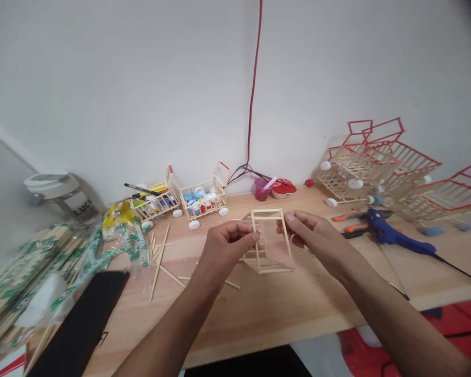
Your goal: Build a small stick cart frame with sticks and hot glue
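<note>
Between my two hands is a small rectangular frame of thin wooden sticks (270, 214), held tilted upright above the table. My left hand (231, 242) pinches its left side stick between thumb and fingers. On the right side, my right hand (306, 230) grips the upper part of the other side stick. Behind and below the frame, partly covered by it and my left hand, lies another lattice of sticks (264, 248); whether the two are joined I cannot tell. Loose wooden sticks (159, 264) are scattered left of my left hand.
Two stick carts (204, 204) with bottle caps stand by the wall. Larger red-edged carts (380, 157) are at the right, near a blue glue gun (396, 238) and orange-handled pliers (351, 222). Packed sticks (27, 272) and a black phone-like slab (82, 324) lie left.
</note>
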The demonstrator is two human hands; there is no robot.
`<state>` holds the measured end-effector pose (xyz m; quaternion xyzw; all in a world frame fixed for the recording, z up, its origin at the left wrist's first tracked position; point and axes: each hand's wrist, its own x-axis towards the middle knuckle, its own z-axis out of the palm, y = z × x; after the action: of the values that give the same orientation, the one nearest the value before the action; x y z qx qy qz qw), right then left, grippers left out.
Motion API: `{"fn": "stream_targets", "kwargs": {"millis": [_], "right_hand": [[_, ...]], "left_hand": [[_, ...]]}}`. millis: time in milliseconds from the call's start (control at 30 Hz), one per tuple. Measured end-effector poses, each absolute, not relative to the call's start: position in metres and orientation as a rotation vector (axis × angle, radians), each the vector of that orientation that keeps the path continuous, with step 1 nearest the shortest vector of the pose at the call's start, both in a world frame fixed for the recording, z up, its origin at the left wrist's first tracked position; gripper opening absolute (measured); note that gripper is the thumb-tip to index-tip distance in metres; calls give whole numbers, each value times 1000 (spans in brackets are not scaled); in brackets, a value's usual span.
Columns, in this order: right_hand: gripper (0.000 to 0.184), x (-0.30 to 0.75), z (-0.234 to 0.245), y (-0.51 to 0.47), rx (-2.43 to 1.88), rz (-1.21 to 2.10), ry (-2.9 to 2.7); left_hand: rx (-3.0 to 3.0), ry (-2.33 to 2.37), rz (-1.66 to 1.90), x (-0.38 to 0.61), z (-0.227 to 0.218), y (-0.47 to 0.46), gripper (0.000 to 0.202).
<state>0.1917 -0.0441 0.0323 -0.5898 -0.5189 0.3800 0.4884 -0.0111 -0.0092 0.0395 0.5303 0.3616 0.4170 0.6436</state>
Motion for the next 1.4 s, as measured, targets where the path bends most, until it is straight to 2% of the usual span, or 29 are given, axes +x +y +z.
{"fn": "stream_targets", "kwargs": {"millis": [400, 600, 1400], "right_hand": [[43, 183, 37, -40, -1378, 809, -1308], [40, 182, 35, -39, -1376, 764, -1316], [39, 182, 25, -37, -1317, 882, -1230]], "left_hand": [[1363, 838, 1033, -14, 40, -8, 12], [1415, 841, 1039, -15, 39, -8, 13], [1434, 835, 1031, -13, 35, -8, 11]]}}
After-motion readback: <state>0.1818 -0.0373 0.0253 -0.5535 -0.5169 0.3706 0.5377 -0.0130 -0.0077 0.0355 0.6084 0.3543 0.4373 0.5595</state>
